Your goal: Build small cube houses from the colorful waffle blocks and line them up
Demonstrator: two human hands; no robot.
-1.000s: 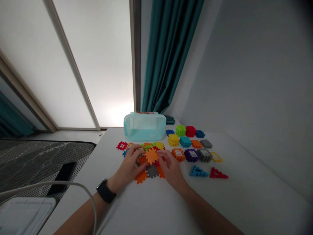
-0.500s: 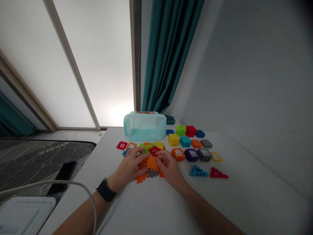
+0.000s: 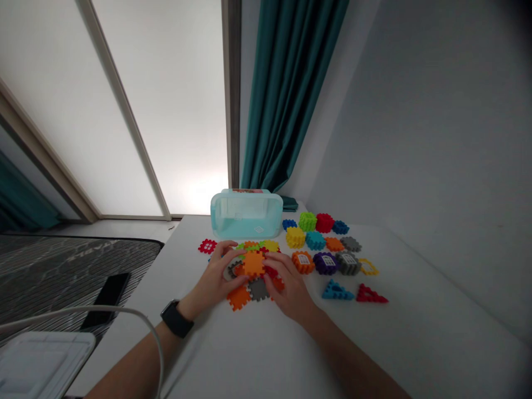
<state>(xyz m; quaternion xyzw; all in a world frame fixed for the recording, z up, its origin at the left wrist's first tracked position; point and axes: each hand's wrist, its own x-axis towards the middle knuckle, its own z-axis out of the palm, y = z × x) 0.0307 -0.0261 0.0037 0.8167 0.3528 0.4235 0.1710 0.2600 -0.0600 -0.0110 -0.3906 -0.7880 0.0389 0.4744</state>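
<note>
Both hands meet over a heap of flat, toothed plastic tiles on the white table (image 3: 257,354). My left hand (image 3: 216,275), with a dark watch on its wrist, and my right hand (image 3: 286,282) pinch an orange square tile (image 3: 254,263) from either side, holding it just above the pile. Under it lie a grey tile (image 3: 258,289), another orange tile (image 3: 238,297) and a red one mostly hidden by my fingers. More loose tiles in yellow, green and orange lie just behind the hands, and a red tile (image 3: 206,246) sits apart to the left.
A pale blue translucent box (image 3: 246,214) lies on its side behind the pile. To the right stand stacked tile blocks in several colours (image 3: 316,241), plus a blue triangle (image 3: 337,290) and a red triangle (image 3: 369,294). A phone (image 3: 106,299) and a white cable (image 3: 83,316) lie at left.
The orange tile, lower among the pile half a second ago, is raised again and turned square between both hands. My hands shifted slightly back and left.
</note>
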